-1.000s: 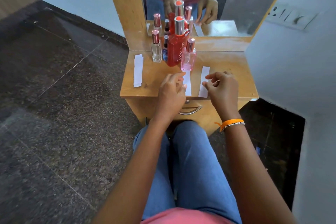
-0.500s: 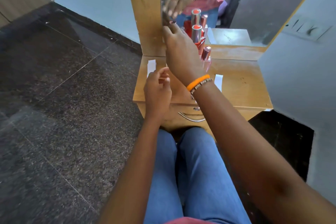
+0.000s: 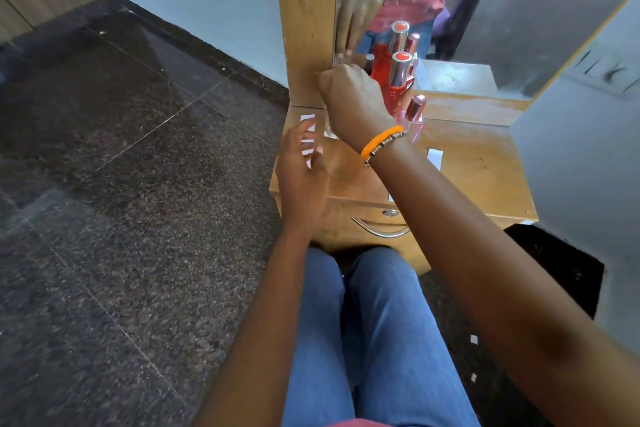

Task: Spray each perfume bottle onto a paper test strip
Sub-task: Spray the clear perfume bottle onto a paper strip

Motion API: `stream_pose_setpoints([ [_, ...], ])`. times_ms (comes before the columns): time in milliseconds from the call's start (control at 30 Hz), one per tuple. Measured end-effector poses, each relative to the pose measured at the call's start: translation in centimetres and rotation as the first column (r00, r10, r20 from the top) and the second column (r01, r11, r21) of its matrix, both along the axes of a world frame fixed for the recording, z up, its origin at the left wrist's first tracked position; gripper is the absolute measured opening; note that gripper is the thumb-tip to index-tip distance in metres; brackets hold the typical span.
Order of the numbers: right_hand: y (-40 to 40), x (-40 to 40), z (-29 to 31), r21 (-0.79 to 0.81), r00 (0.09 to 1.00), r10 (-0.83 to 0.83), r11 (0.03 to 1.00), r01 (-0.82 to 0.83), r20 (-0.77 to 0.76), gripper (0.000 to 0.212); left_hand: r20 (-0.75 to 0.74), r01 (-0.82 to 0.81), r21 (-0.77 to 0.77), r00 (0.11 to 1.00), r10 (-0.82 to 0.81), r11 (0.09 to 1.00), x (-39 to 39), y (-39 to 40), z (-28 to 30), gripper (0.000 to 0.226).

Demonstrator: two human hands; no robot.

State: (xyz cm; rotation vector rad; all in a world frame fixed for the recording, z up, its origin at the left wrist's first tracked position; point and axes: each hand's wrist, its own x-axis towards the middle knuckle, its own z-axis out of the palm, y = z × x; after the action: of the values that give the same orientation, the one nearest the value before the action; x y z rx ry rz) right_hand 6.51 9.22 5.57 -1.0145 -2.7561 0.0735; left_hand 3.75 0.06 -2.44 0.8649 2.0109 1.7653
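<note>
Several perfume bottles stand at the back of the small wooden dresser top (image 3: 485, 177), in front of the mirror. My right hand (image 3: 349, 97) reaches across to the leftmost one, a clear perfume bottle (image 3: 330, 132), and is closed around its top; only the glass base shows under my fist. The tall red bottle (image 3: 394, 90) and the small pink bottle (image 3: 415, 118) stand just to the right of my wrist. My left hand (image 3: 301, 166) hovers with fingers apart over the left paper strip (image 3: 307, 120), which shows between the fingers. Another white strip (image 3: 434, 158) lies to the right of my forearm.
The mirror (image 3: 485, 10) rises right behind the bottles, with its wooden frame (image 3: 304, 28) on the left. A drawer with a metal handle (image 3: 381, 230) sits under the top. A wall closes in on the right, dark stone floor lies to the left, and my knees are below the dresser.
My right hand went from the front strips across to the leftmost bottle and closed on it. My left hand let go of the middle strip, moved left and opened over the left strip.
</note>
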Motion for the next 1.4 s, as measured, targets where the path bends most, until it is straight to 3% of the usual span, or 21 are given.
stream_pose_setpoints([
  [133, -1.6, 2.0, 0.5, -0.079, 0.989, 0.010, 0.997, -0.022, -0.147, 0.032, -0.071, 0.155, -0.023, 0.985, -0.156, 0.988, -0.1, -0.1, 0.0, 0.053],
  [267, -2.4, 4.6, 0.8, -0.156, 0.976, -0.026, 0.988, -0.008, -0.217, 0.026, -0.149, 0.196, 0.032, 0.971, -0.189, 0.980, 0.5, -0.3, 0.1, 0.045],
  [467, -2.1, 8.0, 0.2, -0.295, 0.940, -0.139, 0.954, 0.043, -0.312, 0.021, -0.127, 0.288, 0.031, 0.951, -0.282, 0.957, 2.2, -0.5, 0.6, 0.040],
  [633, -1.6, 10.0, -0.8, -0.465, 0.912, -0.167, 0.885, -0.029, -0.375, 0.024, -0.259, 0.302, -0.042, 0.917, -0.302, 0.952, 3.8, -0.3, 0.1, 0.029],
  [800, -1.4, 11.2, -1.7, -0.606, 0.835, -0.223, 0.779, -0.158, -0.503, 0.026, -0.054, 0.415, -0.041, 0.907, -0.417, 0.909, 4.2, -0.5, -0.2, 0.031],
  [967, -1.2, 12.3, -1.9, -0.661, 0.641, -0.387, 0.705, -0.257, -0.662, 0.028, 0.024, 0.429, -0.051, 0.903, -0.428, 0.902, 4.5, -0.7, -0.5, 0.026],
  [1067, -0.4, 13.8, -3.0, -0.648, 0.600, -0.457, 0.749, -0.137, -0.656, 0.022, 0.057, 0.454, -0.065, 0.891, -0.451, 0.889, 4.7, -0.7, -0.5, 0.023],
  [1233, 0.9, 16.7, -6.7, -0.481, 0.720, -0.484, 0.844, 0.236, -0.497, 0.014, 0.016, 0.484, -0.127, 0.874, -0.486, 0.866, 5.8, -0.4, -0.6, 0.025],
  [1400, 1.5, 18.2, -9.1, -0.389, 0.736, -0.522, 0.843, 0.371, -0.430, 0.022, -0.077, 0.482, -0.183, 0.862, -0.502, 0.857, 6.9, 0.3, -0.5, 0.030],
])
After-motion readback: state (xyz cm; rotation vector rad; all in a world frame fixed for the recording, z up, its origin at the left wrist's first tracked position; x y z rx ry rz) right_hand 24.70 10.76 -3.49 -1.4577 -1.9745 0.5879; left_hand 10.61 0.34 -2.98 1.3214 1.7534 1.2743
